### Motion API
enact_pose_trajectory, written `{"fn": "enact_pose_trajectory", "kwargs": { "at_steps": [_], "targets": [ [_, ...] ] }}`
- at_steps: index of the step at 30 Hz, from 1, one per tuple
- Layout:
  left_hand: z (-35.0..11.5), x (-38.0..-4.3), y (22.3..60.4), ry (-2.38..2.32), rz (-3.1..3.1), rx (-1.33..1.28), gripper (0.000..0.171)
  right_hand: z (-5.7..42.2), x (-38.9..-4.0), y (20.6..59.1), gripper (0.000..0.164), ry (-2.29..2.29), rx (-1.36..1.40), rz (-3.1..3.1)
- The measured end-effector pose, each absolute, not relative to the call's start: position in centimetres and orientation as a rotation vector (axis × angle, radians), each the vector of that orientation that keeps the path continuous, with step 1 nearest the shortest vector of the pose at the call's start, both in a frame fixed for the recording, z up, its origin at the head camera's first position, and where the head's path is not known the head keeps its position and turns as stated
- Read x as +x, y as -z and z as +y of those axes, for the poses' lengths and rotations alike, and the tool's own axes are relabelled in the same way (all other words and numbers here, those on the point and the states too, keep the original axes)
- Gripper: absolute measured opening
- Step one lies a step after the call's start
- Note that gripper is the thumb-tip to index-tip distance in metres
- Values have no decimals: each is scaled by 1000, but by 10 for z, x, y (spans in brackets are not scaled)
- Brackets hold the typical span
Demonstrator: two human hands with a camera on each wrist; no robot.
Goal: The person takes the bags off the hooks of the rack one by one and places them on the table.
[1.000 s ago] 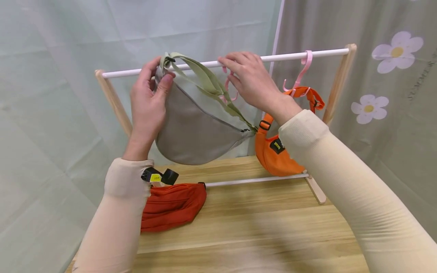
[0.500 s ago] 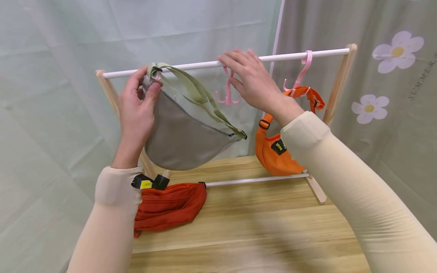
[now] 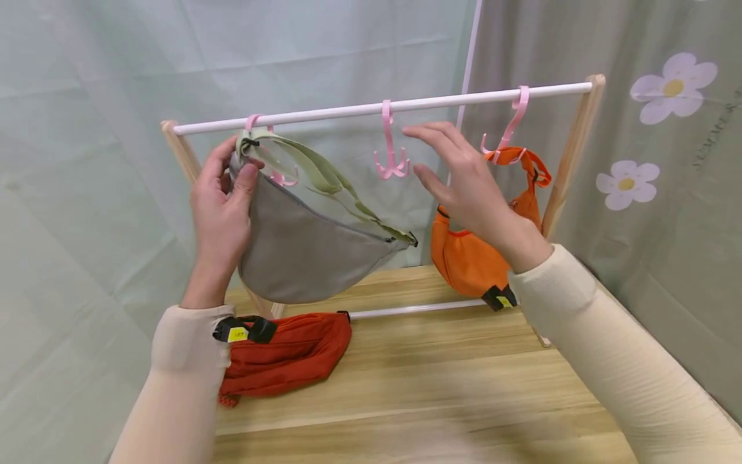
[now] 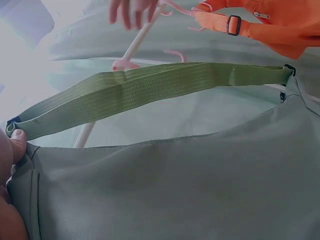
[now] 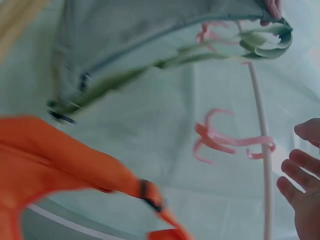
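My left hand (image 3: 223, 212) pinches the upper left corner of a grey waist bag (image 3: 313, 251), thumb in front. The bag's green strap (image 3: 324, 174) arches loosely from that corner to the tapered right end. Just right of the middle pink hook (image 3: 392, 148), which hangs from the white rail (image 3: 330, 113), my right hand (image 3: 464, 174) hovers apart from it with spread, slightly bent fingers. In the right wrist view those fingers (image 5: 300, 172) hold nothing. Behind the grey bag, another pink hook (image 3: 284, 178) is partly hidden.
An orange bag (image 3: 464, 258) hangs by its strap from the right-hand pink hook (image 3: 510, 122), partly behind my right arm. A red waist bag (image 3: 301, 357) lies on the wooden table (image 3: 429, 386). Wooden posts (image 3: 574, 154) hold the rail; a lower white bar (image 3: 406, 310) crosses behind.
My left hand has carried the grey bag left and down from the rail, uncovering the middle hook. My right hand has come off the rail, moving right and down.
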State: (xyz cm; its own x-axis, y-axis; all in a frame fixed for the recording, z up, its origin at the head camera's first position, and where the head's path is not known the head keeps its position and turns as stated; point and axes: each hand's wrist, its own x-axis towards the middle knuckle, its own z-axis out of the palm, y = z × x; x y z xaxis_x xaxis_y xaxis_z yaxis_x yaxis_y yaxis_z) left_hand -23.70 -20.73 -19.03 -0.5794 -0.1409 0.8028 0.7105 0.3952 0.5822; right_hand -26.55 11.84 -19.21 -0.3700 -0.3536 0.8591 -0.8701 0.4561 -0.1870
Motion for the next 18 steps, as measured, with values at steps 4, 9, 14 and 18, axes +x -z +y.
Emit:
{"fn": "enact_pose_trajectory", "kwargs": {
  "at_steps": [4, 9, 14, 18],
  "targets": [
    [-213, -233, 194, 1301, -1819, -484, 40, 123, -255, 231, 54, -995, 1033, -1975],
    [-220, -225, 196, 1352, -1797, -448, 39, 124, -248, 275, 68, -1147, 1007, -2240],
    [-225, -222, 196, 1458, -1720, -469, 37, 119, -251, 295, 83, -1216, 947, -2478],
    [-229, -221, 196, 1502, -1677, -480, 35, 110, -262, 302, 87, -1203, 897, -2588]
  ]
}}
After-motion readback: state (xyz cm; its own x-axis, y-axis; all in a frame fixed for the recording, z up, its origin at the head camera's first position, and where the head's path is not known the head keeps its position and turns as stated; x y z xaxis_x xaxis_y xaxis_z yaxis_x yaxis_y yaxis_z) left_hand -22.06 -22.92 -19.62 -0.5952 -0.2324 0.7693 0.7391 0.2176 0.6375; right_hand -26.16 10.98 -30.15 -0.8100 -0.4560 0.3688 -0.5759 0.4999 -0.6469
